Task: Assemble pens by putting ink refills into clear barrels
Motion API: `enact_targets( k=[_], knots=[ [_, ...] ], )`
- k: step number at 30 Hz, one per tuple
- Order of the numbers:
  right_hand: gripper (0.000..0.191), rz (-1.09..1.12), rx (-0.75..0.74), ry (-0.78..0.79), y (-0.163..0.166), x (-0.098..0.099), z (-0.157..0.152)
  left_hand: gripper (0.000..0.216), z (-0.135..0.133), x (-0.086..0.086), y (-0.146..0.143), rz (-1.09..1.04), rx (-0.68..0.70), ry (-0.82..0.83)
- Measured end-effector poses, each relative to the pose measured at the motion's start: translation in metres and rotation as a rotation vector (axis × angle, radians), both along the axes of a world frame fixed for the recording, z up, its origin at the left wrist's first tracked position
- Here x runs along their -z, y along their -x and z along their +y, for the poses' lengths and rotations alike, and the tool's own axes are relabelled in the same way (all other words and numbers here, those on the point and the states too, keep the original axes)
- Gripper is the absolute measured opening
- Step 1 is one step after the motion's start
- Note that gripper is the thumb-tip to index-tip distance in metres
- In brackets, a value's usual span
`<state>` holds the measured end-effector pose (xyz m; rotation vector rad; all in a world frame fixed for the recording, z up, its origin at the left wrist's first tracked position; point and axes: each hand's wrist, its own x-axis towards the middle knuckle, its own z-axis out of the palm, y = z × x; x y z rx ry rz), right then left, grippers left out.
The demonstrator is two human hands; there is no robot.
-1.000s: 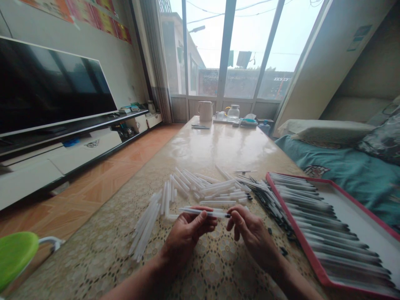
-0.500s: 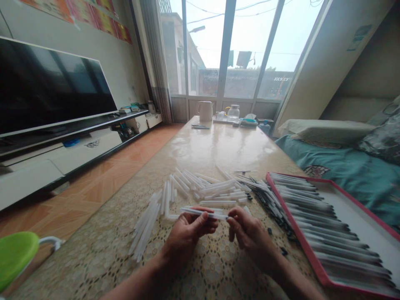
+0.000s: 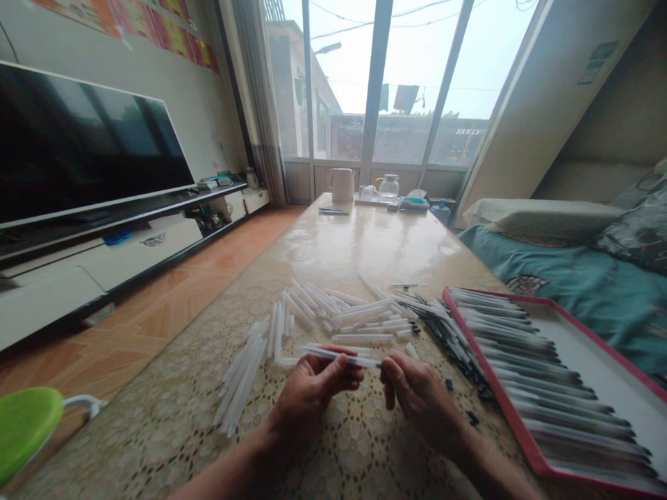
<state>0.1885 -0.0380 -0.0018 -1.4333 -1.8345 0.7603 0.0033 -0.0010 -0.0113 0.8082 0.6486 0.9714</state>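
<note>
My left hand is closed around a white pen barrel, which lies level just above the table. My right hand pinches the barrel's right end with its fingertips; whatever small part sits there is hidden by the fingers. Beyond the hands lies a loose heap of white pen barrels. To their right is a pile of thin dark refills. A red-edged box at the right holds several rows of finished pens.
The long table has a lace-patterned cover. At its far end stand a white jug and a glass kettle. A television is at the left, a bed at the right, a green stool at the lower left.
My right hand has slid a little toward the left hand along the barrel; the dark tip seen at the barrel's right end a second ago is now covered by the fingers.
</note>
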Motion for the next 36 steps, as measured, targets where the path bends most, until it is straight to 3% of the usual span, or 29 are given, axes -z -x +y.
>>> enact_targets(
  k=[4, 8, 13, 17, 19, 23, 26, 28, 31, 33, 36],
  knots=[
    [0.028, 0.016, -0.002, 0.008, 0.0, -0.001, 0.0, 0.022, 0.0, 0.002, 0.0, -0.001, 0.0, -0.011],
    [0.043, -0.005, -0.006, -0.011, 0.001, 0.0, 0.0, 0.02, -0.001, 0.003, 0.001, 0.006, 0.018, -0.02],
    [0.033, 0.022, -0.008, 0.018, 0.001, -0.002, 0.0, 0.019, 0.0, 0.003, 0.0, -0.011, 0.006, -0.03],
    [0.045, 0.041, -0.01, 0.029, 0.003, -0.003, -0.001, 0.018, -0.001, 0.002, 0.0, 0.009, 0.022, -0.039],
    [0.05, 0.14, -0.005, 0.119, 0.004, -0.001, -0.001, 0.018, -0.002, 0.002, 0.0, 0.03, 0.029, -0.055],
    [0.051, 0.39, -0.019, 0.449, 0.002, 0.003, -0.001, 0.02, -0.004, 0.0, -0.001, 0.101, 0.017, -0.111],
    [0.052, 0.4, -0.042, 0.563, -0.002, 0.003, -0.001, 0.021, -0.006, -0.003, -0.001, 0.149, 0.018, -0.165],
    [0.053, 0.335, -0.013, 0.511, -0.003, 0.0, -0.002, 0.022, -0.006, -0.005, -0.002, 0.172, 0.007, -0.182],
    [0.045, 0.133, 0.045, 0.171, 0.001, -0.007, -0.003, 0.022, -0.006, -0.008, -0.002, 0.199, -0.003, -0.184],
    [0.033, 0.018, -0.01, -0.028, 0.005, -0.01, -0.005, 0.022, -0.005, -0.008, -0.004, 0.215, 0.016, -0.205],
    [0.022, -0.037, -0.081, -0.109, 0.008, -0.008, -0.005, 0.024, -0.003, -0.005, -0.007, 0.238, 0.008, -0.231]
  ],
)
